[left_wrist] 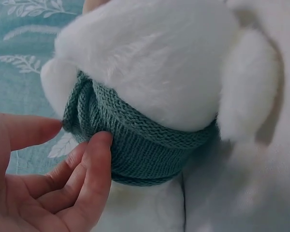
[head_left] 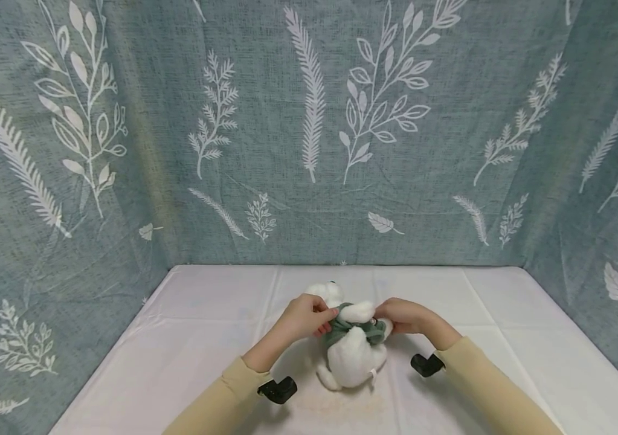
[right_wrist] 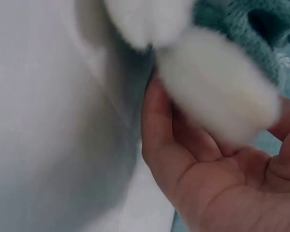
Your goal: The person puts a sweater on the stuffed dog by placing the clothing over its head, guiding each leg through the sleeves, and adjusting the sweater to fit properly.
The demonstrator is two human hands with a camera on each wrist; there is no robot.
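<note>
A white plush toy wearing a green knitted sweater lies on its side or tilted on the white table, its head towards the back left. My left hand pinches the sweater near the toy's head end, with a fold of knit between thumb and fingers in the left wrist view. On the opposite side my right hand holds a fluffy white limb, fingers curled under it. Part of the sweater shows bunched beside that limb. The right fingertips are partly hidden behind the toy.
The table is covered with a creased white cloth. Blue-green curtains with white leaf prints enclose the back and both sides. A black wrist camera sits at the left cuff, another black camera at the right.
</note>
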